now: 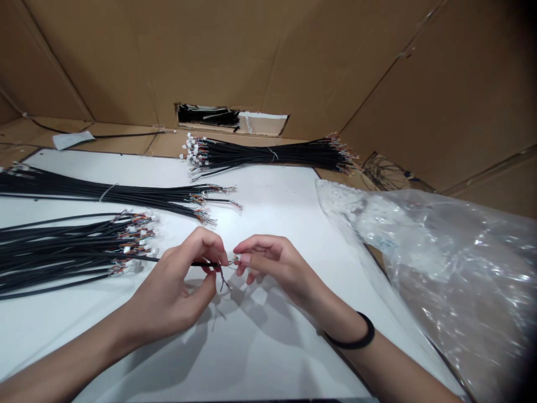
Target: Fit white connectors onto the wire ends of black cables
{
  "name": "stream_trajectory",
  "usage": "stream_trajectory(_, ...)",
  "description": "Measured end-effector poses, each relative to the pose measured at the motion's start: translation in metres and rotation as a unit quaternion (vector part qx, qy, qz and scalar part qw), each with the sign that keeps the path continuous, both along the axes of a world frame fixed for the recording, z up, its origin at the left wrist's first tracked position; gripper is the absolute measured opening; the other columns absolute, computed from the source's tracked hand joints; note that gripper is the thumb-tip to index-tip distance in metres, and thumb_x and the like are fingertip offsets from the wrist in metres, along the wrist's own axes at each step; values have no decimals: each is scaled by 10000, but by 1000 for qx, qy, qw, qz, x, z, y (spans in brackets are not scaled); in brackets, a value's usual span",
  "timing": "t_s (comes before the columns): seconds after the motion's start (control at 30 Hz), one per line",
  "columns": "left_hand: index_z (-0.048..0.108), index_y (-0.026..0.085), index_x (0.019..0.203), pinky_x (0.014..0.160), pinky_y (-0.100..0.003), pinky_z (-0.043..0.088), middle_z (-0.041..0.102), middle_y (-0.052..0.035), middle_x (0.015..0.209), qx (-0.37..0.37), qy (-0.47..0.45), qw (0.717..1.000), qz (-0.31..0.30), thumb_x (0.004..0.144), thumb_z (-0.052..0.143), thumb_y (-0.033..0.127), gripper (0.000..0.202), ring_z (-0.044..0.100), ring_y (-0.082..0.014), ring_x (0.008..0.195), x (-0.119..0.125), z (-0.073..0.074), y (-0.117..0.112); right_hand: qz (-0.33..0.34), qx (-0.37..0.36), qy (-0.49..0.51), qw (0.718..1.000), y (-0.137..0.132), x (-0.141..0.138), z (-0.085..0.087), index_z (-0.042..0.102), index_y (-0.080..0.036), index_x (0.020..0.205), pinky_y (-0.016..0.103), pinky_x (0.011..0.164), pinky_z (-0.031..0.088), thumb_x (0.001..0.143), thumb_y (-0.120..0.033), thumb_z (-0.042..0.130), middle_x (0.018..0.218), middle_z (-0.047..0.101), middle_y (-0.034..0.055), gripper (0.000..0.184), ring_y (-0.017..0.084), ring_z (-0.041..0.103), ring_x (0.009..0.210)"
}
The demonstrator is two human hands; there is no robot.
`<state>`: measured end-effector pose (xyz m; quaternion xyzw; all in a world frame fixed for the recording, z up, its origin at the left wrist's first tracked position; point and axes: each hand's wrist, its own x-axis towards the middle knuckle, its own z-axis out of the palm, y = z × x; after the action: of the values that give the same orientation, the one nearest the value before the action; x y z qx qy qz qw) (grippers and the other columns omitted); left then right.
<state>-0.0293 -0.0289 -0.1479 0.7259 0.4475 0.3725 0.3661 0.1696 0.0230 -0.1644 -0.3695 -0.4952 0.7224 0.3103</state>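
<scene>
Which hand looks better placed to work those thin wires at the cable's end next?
Probably the right hand: its fingertips sit at the thin wires leaving the black cable, while the left hand holds that cable.

**Our two hands pinched together, fingertips almost meeting**

Our left hand (180, 288) reaches in from the lower left, its fingers (205, 243) curled over and its thumb pressed in beneath them. Our right hand (272, 268) reaches in from the lower right, back turned upward, with its fingertips (245, 246) drawn to a tight pinch just beside the left hand. Both wrists bend gently inward. Our bare left forearm (71, 364) and right forearm (403, 364) slant up from the bottom corners, converging on the hands.
</scene>
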Motion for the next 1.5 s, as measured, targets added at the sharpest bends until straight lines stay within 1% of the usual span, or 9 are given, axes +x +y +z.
stream_trajectory(0.17,488,252,1011,804,-255,510,565,20,957,26,18,999,-21,761,513,-32,379,602,-119,899,0,0,2,-5,0,-6,1000,2,-1,1,700,-155,823,186,480,496,711,-289,767,666,686,9,188,85,604,512)
stream_trajectory(0.4,483,248,1009,801,-259,511,587,22,930,28,29,999,-27,775,554,-1,348,607,-123,884,1,0,3,-9,-2,-4,1000,2,-1,-2,704,-156,813,198,488,500,695,-302,777,667,677,12,202,103,620,553)
stream_trajectory(0.53,488,251,1009,810,-252,508,585,26,942,18,31,999,-27,783,534,-11,348,602,-117,894,-1,-1,3,-13,-12,2,1000,2,-1,-4,706,-151,808,192,502,511,709,-291,766,691,680,20,182,116,647,615)
stream_trajectory(0.87,481,229,991,798,-258,526,569,5,919,-2,-4,1000,-21,861,489,34,235,607,-116,856,0,-4,5,-11,-12,-21,1000,0,-2,-3,686,-149,834,203,512,512,734,-313,731,659,649,12,197,104,616,568)
stream_trajectory(1.03,478,236,993,783,-254,521,564,6,924,2,-5,1000,-18,870,479,37,234,602,-116,855,0,-6,7,15,41,-36,998,-2,-1,1,632,-180,971,206,505,506,714,-279,730,781,595,6,293,105,589,622)
stream_trajectory(1.17,471,239,1000,786,-258,520,562,5,935,7,-14,1000,-15,879,481,46,228,610,-120,875,1,-5,8,37,134,-87,987,-8,-2,3,561,-209,1107,200,507,475,656,-233,774,947,555,31,500,105,565,682)
stream_trajectory(1.27,463,240,1005,796,-260,520,565,6,939,-1,-20,1000,-16,879,482,41,236,615,-119,879,1,-6,8,42,190,-125,973,-13,-4,3,544,-225,1133,217,546,487,616,-235,820,1055,553,49,586,108,554,713)
stream_trajectory(1.33,460,241,1015,801,-259,520,571,7,940,-4,-21,1000,-17,879,482,38,245,616,-119,888,0,-6,7,50,203,-131,969,-15,-5,2,547,-225,1119,225,559,495,621,-263,829,1065,563,49,573,116,552,731)
stream_trajectory(1.5,460,242,1026,817,-252,522,578,12,931,-5,-24,999,-22,889,492,57,232,617,-113,886,1,-6,7,51,209,-142,966,-14,-6,-1,560,-202,1103,226,551,492,673,-329,806,951,599,38,512,120,534,709)
